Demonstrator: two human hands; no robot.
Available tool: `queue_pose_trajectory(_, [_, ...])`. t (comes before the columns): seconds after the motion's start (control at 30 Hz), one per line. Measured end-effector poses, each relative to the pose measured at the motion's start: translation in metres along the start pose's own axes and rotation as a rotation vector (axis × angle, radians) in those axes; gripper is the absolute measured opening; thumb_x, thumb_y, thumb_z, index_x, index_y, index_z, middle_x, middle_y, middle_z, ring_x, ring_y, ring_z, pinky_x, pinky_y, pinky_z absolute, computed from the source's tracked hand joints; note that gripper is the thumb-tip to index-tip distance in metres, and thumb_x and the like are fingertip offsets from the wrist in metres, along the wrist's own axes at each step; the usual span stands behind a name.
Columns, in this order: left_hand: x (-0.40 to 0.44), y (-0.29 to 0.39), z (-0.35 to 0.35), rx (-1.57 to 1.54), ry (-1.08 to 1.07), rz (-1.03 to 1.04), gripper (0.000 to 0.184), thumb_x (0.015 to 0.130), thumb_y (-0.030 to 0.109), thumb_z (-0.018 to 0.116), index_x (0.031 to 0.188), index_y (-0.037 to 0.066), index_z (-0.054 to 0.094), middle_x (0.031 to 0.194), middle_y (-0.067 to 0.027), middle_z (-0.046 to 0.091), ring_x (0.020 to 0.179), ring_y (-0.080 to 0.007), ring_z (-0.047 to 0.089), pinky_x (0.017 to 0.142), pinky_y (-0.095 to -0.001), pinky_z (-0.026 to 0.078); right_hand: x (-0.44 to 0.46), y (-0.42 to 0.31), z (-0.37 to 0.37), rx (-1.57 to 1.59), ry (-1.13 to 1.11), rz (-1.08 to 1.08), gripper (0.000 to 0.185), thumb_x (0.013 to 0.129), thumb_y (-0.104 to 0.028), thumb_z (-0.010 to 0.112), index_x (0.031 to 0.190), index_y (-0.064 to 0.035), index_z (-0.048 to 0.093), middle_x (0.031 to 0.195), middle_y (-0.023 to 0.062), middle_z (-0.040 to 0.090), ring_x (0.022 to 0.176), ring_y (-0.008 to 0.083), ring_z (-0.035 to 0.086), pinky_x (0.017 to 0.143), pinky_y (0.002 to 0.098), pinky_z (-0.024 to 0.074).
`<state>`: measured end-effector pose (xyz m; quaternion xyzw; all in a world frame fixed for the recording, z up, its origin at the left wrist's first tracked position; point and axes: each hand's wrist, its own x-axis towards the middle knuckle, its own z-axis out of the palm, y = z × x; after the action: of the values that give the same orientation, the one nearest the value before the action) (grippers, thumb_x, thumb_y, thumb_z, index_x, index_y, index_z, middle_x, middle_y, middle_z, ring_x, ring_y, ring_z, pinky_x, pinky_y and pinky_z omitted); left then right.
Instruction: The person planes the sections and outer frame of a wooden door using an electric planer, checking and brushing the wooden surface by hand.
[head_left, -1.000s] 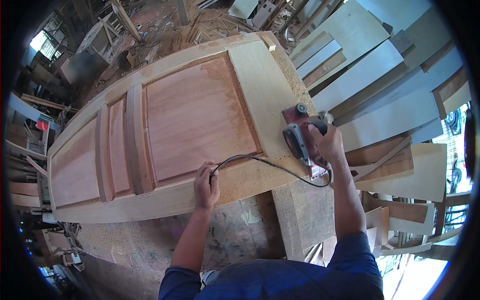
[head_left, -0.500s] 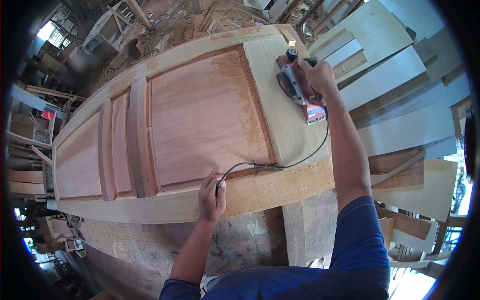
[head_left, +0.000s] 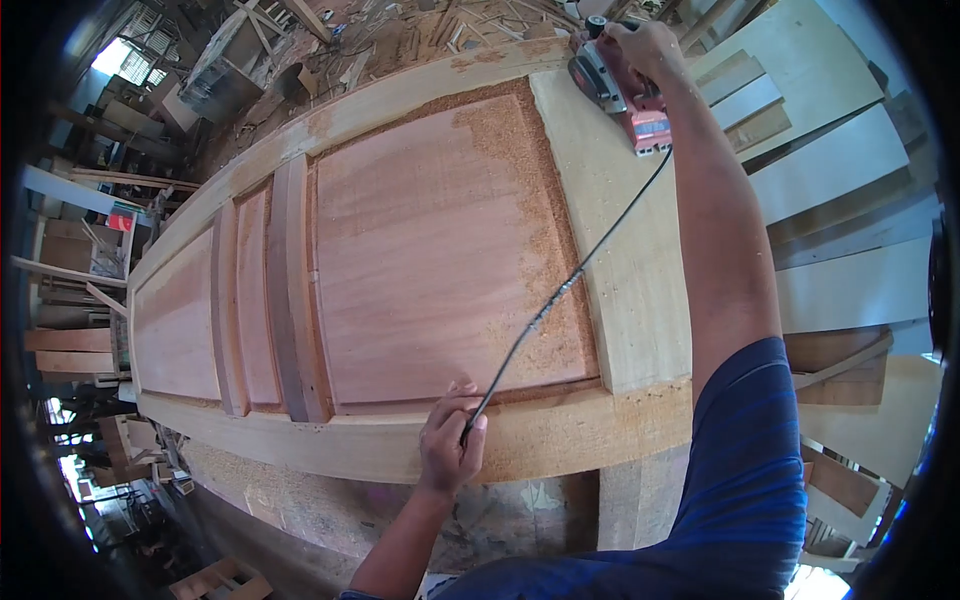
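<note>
The right hand (head_left: 648, 50) is closed around the black handle of a dark red and black power planer (head_left: 615, 82), so the tool sits directly under the grip. The planer rests on the pale, flat wooden end rail (head_left: 636, 270) of a large rectangular panelled wooden door (head_left: 420, 255), at the door's far right corner. The left hand (head_left: 453, 440), over the door's near long edge, has its fingers bent around a thin black power cord (head_left: 549, 304). That cord runs fairly straight from the planer's rear end, slanting across the door's end rail and largest reddish panel.

The planer's front end reaches the door's far long edge. Behind it, the end rail offers a long run of flat wood back to the door's near side, with the right forearm above its outer part. Loose brown wood shavings (head_left: 550, 350) lie along the panel's recessed border, beside that rail. Just past the door's right end, flat white and brown boards (head_left: 828, 172) crowd close; past its far long edge, wood scraps litter the floor (head_left: 425, 42).
</note>
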<state>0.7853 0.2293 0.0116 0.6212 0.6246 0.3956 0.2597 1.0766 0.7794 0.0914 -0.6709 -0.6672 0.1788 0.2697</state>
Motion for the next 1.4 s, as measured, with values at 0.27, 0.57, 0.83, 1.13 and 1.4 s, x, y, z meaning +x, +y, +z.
queue_pose_trajectory(0.27, [0.004,-0.003,0.002,0.02,-0.027,-0.007,0.006,0.09,0.0,0.08,0.094,-0.003,0.077,0.113,-0.0151,0.078,0.125,-0.0362,0.074,0.12,-0.0585,0.052,0.034,-0.022,0.022,0.016,0.155,0.034,0.044,0.102,-0.04,0.07,0.12,-0.0019,0.083,0.123,0.0292,0.079,0.118,0.0433,0.077,0.097,0.049,0.0605])
queue_pose_trajectory(0.57, [-0.002,-0.006,0.003,-0.025,0.1,0.015,0.007,0.096,-0.003,0.071,0.092,-0.004,0.066,0.111,-0.0206,0.077,0.121,-0.0387,0.074,0.118,-0.0555,0.052,-0.021,0.0,-0.005,0.295,0.358,-0.072,0.066,0.1,-0.066,0.07,0.109,-0.0018,0.083,0.081,0.0166,0.078,0.081,0.0315,0.08,0.081,0.0465,0.0616])
queue_pose_trajectory(0.83, [-0.016,-0.021,0.004,0.017,0.288,0.057,0.016,0.096,-0.001,0.073,0.085,-0.002,0.061,0.103,-0.0198,0.075,0.107,-0.039,0.076,0.113,-0.0518,0.057,-0.307,0.05,-0.184,0.338,0.34,0.068,0.06,0.108,-0.057,0.069,0.083,-0.0038,0.078,0.067,-0.0005,0.064,0.057,0.0124,0.056,0.055,0.0344,0.0426])
queue_pose_trajectory(1.13, [-0.102,0.061,-0.045,0.156,-0.032,0.347,0.025,0.092,0.01,0.084,0.081,0.004,0.062,0.106,-0.0146,0.077,0.115,-0.0394,0.076,0.113,-0.0569,0.057,-0.552,0.113,-0.308,0.323,-0.132,0.409,0.047,0.109,-0.039,0.069,0.079,-0.0037,0.068,0.063,0.0001,0.058,0.05,0.0096,0.054,0.046,0.0292,0.0406])
queue_pose_trajectory(1.4, [-0.137,0.077,-0.018,0.433,-0.255,0.033,0.089,0.096,0.047,0.083,0.159,-0.004,0.047,0.165,-0.0272,0.051,0.16,-0.0439,0.042,0.136,-0.0555,0.03,-0.542,0.155,-0.292,0.261,-0.384,0.177,0.04,0.104,-0.032,0.066,0.092,0.0055,0.073,0.068,0.006,0.064,0.058,0.0152,0.062,0.052,0.0336,0.0499])
